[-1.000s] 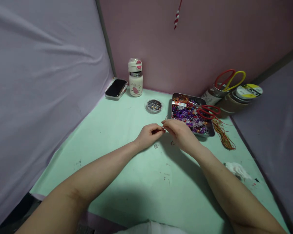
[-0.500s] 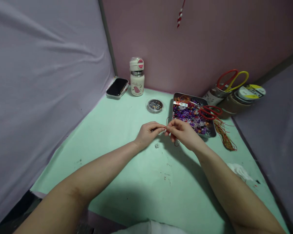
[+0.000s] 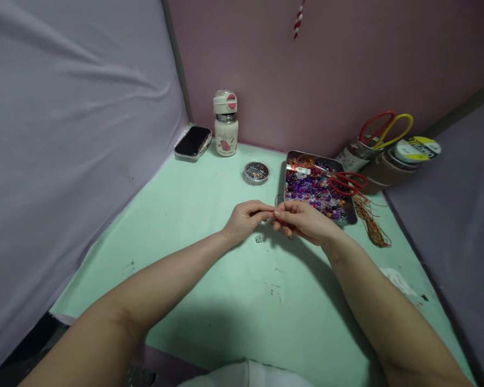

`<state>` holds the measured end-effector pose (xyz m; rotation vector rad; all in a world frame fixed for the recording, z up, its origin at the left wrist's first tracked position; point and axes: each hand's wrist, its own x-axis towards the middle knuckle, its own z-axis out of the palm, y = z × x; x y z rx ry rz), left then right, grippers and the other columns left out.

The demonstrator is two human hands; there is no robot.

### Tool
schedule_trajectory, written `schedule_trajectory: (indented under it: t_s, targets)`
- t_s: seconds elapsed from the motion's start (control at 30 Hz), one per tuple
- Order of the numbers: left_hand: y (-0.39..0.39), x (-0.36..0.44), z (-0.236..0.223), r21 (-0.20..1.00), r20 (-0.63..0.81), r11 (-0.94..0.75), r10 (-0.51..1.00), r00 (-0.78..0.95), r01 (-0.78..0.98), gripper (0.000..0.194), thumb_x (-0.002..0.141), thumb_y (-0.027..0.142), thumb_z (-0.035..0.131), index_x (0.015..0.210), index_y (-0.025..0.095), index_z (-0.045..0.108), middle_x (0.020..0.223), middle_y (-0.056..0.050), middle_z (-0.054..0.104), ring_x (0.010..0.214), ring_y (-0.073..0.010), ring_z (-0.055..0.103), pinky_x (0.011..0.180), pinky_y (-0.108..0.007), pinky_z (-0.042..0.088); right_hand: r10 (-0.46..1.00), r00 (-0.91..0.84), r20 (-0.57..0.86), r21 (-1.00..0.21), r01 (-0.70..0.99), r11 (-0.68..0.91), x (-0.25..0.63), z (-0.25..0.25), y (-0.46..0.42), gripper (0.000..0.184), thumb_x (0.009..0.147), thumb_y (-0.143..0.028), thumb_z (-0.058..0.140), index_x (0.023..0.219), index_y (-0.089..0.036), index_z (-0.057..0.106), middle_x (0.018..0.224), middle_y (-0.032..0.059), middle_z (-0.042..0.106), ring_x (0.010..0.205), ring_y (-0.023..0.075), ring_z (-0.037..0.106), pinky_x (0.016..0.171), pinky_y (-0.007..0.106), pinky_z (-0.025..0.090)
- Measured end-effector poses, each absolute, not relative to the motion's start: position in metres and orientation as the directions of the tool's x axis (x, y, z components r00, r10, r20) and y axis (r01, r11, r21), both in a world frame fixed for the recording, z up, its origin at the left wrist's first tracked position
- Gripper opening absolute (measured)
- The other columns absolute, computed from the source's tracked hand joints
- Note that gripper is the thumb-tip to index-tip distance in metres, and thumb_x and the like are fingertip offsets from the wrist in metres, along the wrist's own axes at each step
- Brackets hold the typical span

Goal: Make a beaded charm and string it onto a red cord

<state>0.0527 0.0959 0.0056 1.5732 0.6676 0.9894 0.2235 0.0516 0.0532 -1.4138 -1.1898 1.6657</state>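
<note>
My left hand (image 3: 248, 219) and my right hand (image 3: 302, 219) meet fingertip to fingertip over the middle of the table, both closed in a pinch. Between them runs a thin red cord (image 3: 276, 199), its loose end curving up beside the tray. Most of the cord is hidden by my fingers, and whether a bead is on it I cannot make out. A small clear bead-like piece (image 3: 259, 238) lies on the table just below my left fingertips. Right behind my right hand stands the metal tray (image 3: 284, 177) of purple, red and clear beads (image 3: 306, 185).
Red-handled scissors (image 3: 347, 184) rest on the tray's right side. Behind are a round clear case (image 3: 256, 172), a bottle (image 3: 226, 131) and a phone (image 3: 193, 141). To the right stand a jar with scissors (image 3: 353, 156), a lidded jar (image 3: 391, 166), a cord bundle (image 3: 373, 226) and white tissue (image 3: 398, 280).
My right hand has turned, its fingers curling in to pinch the cord against my left fingertips. A small cord loop below my right hand is now mostly hidden. My left hand has barely moved.
</note>
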Motion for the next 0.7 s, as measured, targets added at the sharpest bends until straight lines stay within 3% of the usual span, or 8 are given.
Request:
schedule_trajectory:
  t_s: [0.33,0.47,0.6,0.7]
  targets:
    - [0.0964,0.0528,0.0041,0.973,0.228,-0.219,0.840,0.492,-0.076,0.012,0.077,0.028,0.067,0.082,0.020,0.073,0.077,-0.003,0.069,0.074,-0.0134,0.059,0.073,-0.028,0.045,0.878,-0.225,-0.422,-0.904,0.037,-0.425,0.2234,0.0531,0.0518,0.037,0.067,-0.047,0.074,0.075,-0.018,0.052,0.066,0.0000,0.065,0.045,0.0057,0.046,0.042,0.020,0.030]
    - [0.0965,0.0529,0.0047,0.979,0.199,-0.196,0.855,0.479,-0.057,0.014,0.076,0.030,0.068,0.080,0.018,0.072,0.076,-0.003,0.068,0.073,-0.0132,0.058,0.072,-0.027,0.044,0.883,-0.203,-0.423,-0.904,0.037,-0.425,0.2227,0.0539,0.0520,0.037,0.067,-0.047,0.074,0.076,-0.019,0.052,0.068,-0.0001,0.065,0.047,0.0066,0.049,0.043,0.020,0.034]
    - [0.0972,0.0527,0.0056,0.983,0.182,-0.160,0.863,0.472,-0.085,0.016,0.075,0.032,0.067,0.080,0.017,0.071,0.077,-0.003,0.068,0.073,-0.0132,0.059,0.071,-0.027,0.044,0.918,-0.172,-0.358,-0.933,0.108,-0.344,0.2234,0.0564,0.0507,0.032,0.077,-0.050,0.064,0.078,-0.019,0.054,0.078,0.0035,0.066,0.054,0.0093,0.055,0.045,0.021,0.038]
    - [0.0982,0.0530,0.0070,0.987,0.159,-0.122,0.868,0.471,-0.107,0.016,0.075,0.032,0.068,0.079,0.017,0.070,0.077,-0.003,0.069,0.072,-0.0130,0.059,0.070,-0.028,0.044,0.951,-0.152,-0.269,-0.938,0.264,-0.223,0.2241,0.0574,0.0491,0.026,0.078,-0.045,0.063,0.081,-0.019,0.058,0.072,0.0015,0.064,0.057,0.0117,0.056,0.046,0.023,0.039]
